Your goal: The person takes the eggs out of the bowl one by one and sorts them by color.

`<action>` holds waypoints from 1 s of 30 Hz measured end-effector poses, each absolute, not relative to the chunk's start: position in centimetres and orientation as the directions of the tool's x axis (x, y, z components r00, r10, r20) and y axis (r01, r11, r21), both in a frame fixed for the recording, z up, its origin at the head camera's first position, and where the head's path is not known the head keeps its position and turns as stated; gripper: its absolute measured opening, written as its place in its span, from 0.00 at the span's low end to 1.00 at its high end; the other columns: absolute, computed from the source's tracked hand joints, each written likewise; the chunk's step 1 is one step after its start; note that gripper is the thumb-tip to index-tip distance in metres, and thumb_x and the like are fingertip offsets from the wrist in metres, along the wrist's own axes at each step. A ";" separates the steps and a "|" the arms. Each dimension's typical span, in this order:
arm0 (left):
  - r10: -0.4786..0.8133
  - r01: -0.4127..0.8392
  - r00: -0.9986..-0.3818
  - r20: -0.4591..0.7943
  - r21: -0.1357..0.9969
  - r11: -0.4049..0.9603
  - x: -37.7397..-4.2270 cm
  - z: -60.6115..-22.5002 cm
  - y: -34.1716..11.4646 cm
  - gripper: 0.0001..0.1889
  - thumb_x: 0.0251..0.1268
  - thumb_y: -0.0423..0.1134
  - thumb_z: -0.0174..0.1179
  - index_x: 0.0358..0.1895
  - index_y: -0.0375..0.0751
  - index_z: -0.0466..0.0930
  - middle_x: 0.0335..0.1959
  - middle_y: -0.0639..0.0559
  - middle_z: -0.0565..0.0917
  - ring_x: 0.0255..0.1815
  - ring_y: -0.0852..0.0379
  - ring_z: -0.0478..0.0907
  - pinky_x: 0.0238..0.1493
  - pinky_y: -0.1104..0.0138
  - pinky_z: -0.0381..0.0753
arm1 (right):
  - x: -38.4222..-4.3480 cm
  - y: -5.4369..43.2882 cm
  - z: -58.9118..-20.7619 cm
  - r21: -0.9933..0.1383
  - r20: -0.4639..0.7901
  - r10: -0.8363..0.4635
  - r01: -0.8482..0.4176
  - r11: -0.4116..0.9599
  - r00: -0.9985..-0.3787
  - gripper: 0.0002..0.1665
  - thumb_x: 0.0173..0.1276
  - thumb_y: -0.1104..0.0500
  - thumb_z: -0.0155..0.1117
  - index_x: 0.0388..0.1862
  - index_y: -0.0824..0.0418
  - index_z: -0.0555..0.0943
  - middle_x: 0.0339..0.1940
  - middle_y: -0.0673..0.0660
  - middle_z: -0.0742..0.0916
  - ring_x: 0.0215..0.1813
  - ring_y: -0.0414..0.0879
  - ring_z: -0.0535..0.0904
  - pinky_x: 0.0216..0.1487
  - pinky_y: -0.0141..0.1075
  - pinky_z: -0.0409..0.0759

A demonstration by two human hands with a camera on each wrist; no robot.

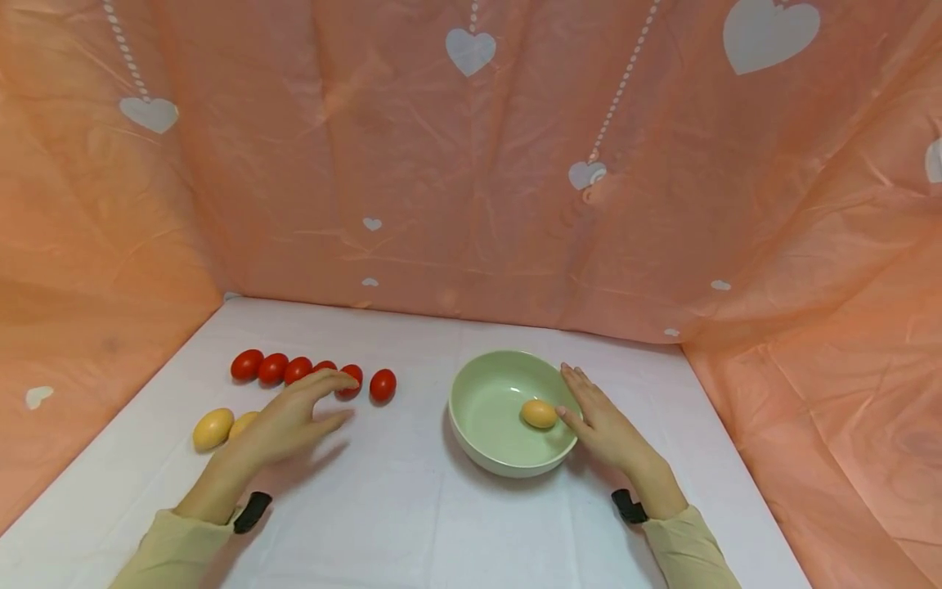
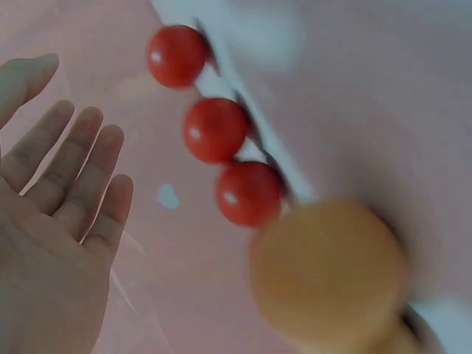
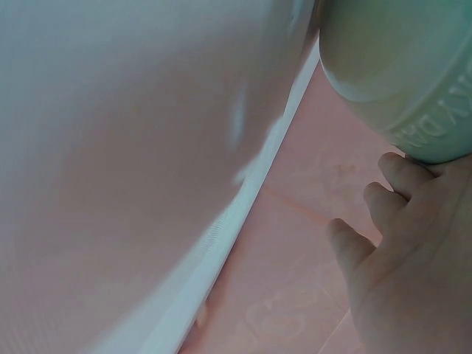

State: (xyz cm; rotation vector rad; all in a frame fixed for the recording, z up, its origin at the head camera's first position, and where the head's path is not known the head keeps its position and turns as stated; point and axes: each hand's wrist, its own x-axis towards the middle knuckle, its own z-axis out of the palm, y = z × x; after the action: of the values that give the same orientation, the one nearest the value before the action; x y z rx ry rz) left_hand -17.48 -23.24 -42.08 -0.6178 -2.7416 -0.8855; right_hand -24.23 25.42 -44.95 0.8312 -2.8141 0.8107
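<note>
A pale green bowl (image 1: 478,442) stands right of the middle of the cloth, with one yellow oval fruit (image 1: 540,414) inside it. My right hand (image 1: 607,429) holds the bowl's right side, thumb over the rim and fingers along the outer wall. In the right wrist view, some fingertips (image 3: 346,240) stand apart from the wall. To the left, several red cherry tomatoes (image 1: 272,369) lie in a row. My left hand (image 1: 290,421) hovers near the row's right part, thumb and fingers spread apart, nothing held. It partly hides two tomatoes. Two more yellow oval fruits (image 1: 213,429) lie by the left forearm.
A white cloth (image 1: 368,523) covers the table. Pink-orange curtains (image 1: 456,229) with pale hearts hang behind and on both sides. One cherry tomato (image 1: 383,386) lies at the right end of the row, between the left hand and the bowl. Both wrists wear black bands (image 1: 253,512).
</note>
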 end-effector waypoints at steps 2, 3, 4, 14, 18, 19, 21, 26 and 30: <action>0.328 0.449 -0.892 0.311 0.532 0.718 -18.0 -41.9 -22.3 0.23 0.67 0.36 0.71 0.64 0.43 0.81 0.62 0.50 0.82 0.62 0.46 0.79 0.64 0.45 0.79 | -24.2 25.5 -44.9 -0.465 0.231 -0.476 -0.526 0.712 -0.848 0.43 0.83 0.47 0.54 0.84 0.67 0.54 0.84 0.65 0.61 0.83 0.67 0.53 0.79 0.64 0.52; 0.334 0.457 -0.889 0.314 0.535 0.711 -18.3 -41.8 -21.8 0.23 0.67 0.37 0.71 0.64 0.43 0.81 0.62 0.51 0.82 0.62 0.46 0.79 0.63 0.46 0.80 | -24.2 25.5 -44.9 -0.465 0.230 -0.475 -0.525 0.712 -0.849 0.43 0.83 0.47 0.54 0.84 0.67 0.54 0.84 0.65 0.61 0.84 0.67 0.52 0.79 0.64 0.52; 0.340 0.465 -0.884 0.320 0.543 0.699 -18.6 -41.7 -21.3 0.22 0.67 0.37 0.71 0.64 0.43 0.81 0.62 0.51 0.81 0.62 0.47 0.79 0.63 0.46 0.80 | -24.2 25.6 -44.9 -0.465 0.231 -0.474 -0.525 0.713 -0.849 0.43 0.83 0.47 0.54 0.84 0.67 0.54 0.84 0.65 0.61 0.83 0.67 0.53 0.79 0.64 0.52; 0.406 0.574 -0.818 0.407 0.533 0.622 -21.3 -40.5 -16.4 0.21 0.66 0.37 0.72 0.61 0.43 0.82 0.61 0.49 0.82 0.56 0.49 0.82 0.58 0.49 0.83 | -24.4 25.6 -45.0 -0.467 0.233 -0.479 -0.530 0.708 -0.846 0.43 0.83 0.46 0.54 0.84 0.66 0.54 0.84 0.64 0.61 0.84 0.66 0.52 0.80 0.63 0.53; 0.439 0.610 -0.792 0.424 0.555 0.565 -22.1 -40.1 -14.4 0.21 0.66 0.36 0.71 0.62 0.42 0.82 0.61 0.50 0.82 0.53 0.52 0.82 0.52 0.51 0.84 | -24.3 25.5 -45.0 -0.475 0.227 -0.475 -0.522 0.708 -0.850 0.43 0.83 0.46 0.54 0.85 0.65 0.54 0.84 0.64 0.60 0.84 0.65 0.52 0.80 0.63 0.52; 0.447 0.620 -0.784 0.430 0.557 0.552 -22.3 -40.1 -14.0 0.21 0.66 0.35 0.71 0.62 0.42 0.82 0.61 0.50 0.82 0.52 0.53 0.82 0.52 0.52 0.84 | -24.3 25.5 -45.0 -0.477 0.225 -0.474 -0.520 0.708 -0.851 0.43 0.83 0.46 0.54 0.85 0.65 0.53 0.84 0.64 0.60 0.84 0.65 0.52 0.80 0.63 0.52; 0.462 0.638 -0.769 0.441 0.565 0.523 -22.6 -40.0 -13.0 0.21 0.66 0.34 0.71 0.62 0.42 0.82 0.61 0.50 0.82 0.52 0.53 0.81 0.51 0.53 0.83 | -24.3 25.5 -45.0 -0.479 0.223 -0.474 -0.519 0.708 -0.852 0.43 0.83 0.46 0.54 0.85 0.65 0.53 0.84 0.64 0.60 0.84 0.65 0.51 0.80 0.63 0.52; 0.493 0.651 -0.756 0.431 0.576 0.495 -23.3 -39.9 -10.8 0.21 0.67 0.36 0.71 0.62 0.44 0.82 0.61 0.53 0.82 0.52 0.55 0.80 0.44 0.61 0.83 | -24.4 25.5 -45.1 -0.471 0.226 -0.478 -0.525 0.709 -0.849 0.43 0.83 0.46 0.54 0.85 0.66 0.53 0.85 0.63 0.60 0.84 0.64 0.51 0.80 0.62 0.52; 0.536 0.666 -0.738 0.411 0.572 0.478 -23.9 -39.7 -9.0 0.20 0.68 0.38 0.70 0.62 0.43 0.82 0.60 0.53 0.81 0.52 0.56 0.80 0.40 0.65 0.82 | -24.4 25.5 -45.0 -0.471 0.223 -0.478 -0.524 0.710 -0.849 0.43 0.83 0.46 0.54 0.85 0.65 0.53 0.85 0.63 0.60 0.84 0.64 0.51 0.80 0.62 0.52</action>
State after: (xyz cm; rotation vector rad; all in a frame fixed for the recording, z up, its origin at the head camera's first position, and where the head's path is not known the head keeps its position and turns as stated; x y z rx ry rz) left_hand -23.86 -9.04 -39.70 -1.0460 -2.5457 -1.1041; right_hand -24.37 25.50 -45.00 0.8299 -2.8258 0.8181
